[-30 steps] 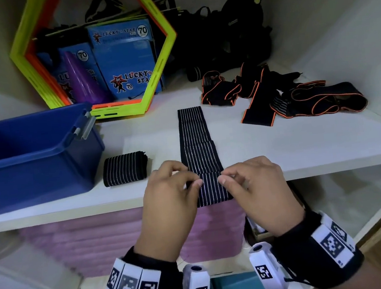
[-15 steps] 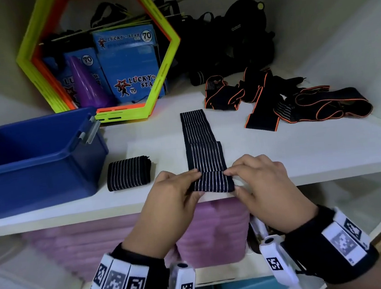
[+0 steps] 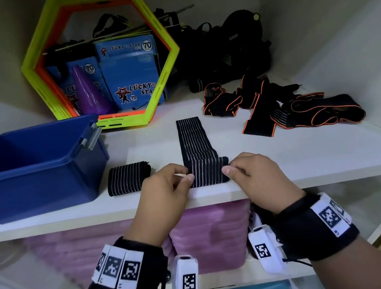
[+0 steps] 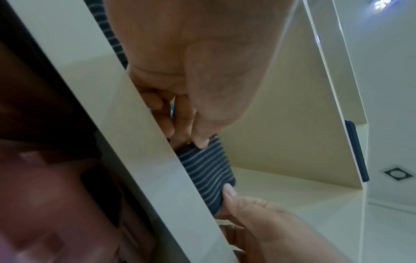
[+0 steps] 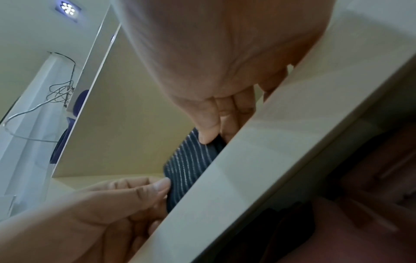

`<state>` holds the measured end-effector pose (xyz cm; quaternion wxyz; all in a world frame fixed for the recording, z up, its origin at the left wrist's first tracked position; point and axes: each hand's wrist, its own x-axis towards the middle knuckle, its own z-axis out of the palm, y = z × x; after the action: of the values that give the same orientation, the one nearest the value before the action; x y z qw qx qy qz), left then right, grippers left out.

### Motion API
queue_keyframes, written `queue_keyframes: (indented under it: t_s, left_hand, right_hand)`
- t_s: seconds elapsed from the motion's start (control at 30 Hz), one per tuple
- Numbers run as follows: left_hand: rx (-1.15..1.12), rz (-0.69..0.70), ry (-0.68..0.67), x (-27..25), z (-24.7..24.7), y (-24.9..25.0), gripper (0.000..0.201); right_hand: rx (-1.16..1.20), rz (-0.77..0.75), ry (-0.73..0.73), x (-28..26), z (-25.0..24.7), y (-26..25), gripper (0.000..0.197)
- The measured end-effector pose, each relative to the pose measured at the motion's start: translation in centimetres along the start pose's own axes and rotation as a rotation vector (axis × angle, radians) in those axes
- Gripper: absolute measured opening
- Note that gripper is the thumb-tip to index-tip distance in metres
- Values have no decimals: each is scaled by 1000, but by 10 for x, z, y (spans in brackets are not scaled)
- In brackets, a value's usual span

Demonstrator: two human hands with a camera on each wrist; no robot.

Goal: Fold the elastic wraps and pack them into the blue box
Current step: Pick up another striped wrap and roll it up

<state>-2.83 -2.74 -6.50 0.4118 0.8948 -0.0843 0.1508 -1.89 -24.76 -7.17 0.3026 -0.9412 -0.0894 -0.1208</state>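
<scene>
I have both hands pinching the folded near end of the striped wrap (image 3: 205, 171) at the shelf (image 3: 280, 158) edge: left hand (image 3: 166, 189) on its left side, right hand (image 3: 256, 177) on its right. One folded wrap (image 3: 128, 178) waits beside the blue box (image 3: 34, 170) (seemingly unpacked). The orange-trimmed wraps (image 3: 275, 109) remain loose.

ribbed cloth wrap (image 3: 202, 166), glossy plastic box (image 3: 46, 169)

Each bare forearm wears a black wristband (image 3: 128, 275) carrying white square-coded tags and a white camera (image 3: 186, 279).
</scene>
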Motion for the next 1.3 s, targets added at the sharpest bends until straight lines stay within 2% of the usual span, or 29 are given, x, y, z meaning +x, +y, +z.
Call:
queue_keyframes:
  t_s: [0.07,0.23,0.37,0.5,0.63,0.77,0.83,0.9,0.97,1.07,1.23,1.3]
  left_hand:
    - [13,-44,76,3,1,0,9]
    - [56,-82,125,10,1,1,8]
    - [0,-119,120,13,-4,0,11]
    - [0,-103,101,10,-5,1,16]
    - [51,13,39,10,-3,-2,21]
    - [193,146,-24,11,-1,-3,15]
    - [207,165,-54,9,-4,-1,19]
    - [173,125,-119,6,-8,-2,41]
    - [155,90,-155,4,-10,-4,52]
    - [119,76,-131,2,-9,-7,47]
    - [23,42,-52,7,-9,-10,10]
    - [-16,1,-11,10,-6,-11,11]
  right_hand:
    - [-31,50,-8,4,5,-2,43]
    - [-89,136,27,9,10,-12,43]
    - [-86,138,60,7,12,-17,31]
    - [-63,118,66,6,13,-18,28]
    - [72,59,111,6,12,-18,10]
    - [40,-92,69,6,19,-17,13]
    - [-9,-121,20,6,19,-16,21]
    - [14,-118,-48,6,13,-13,42]
    - [25,-124,-110,5,7,-8,62]
    - [60,-133,-113,5,6,-3,58]
    - [119,-128,48,3,14,-7,23]
    - [128,-86,99,4,17,-10,25]
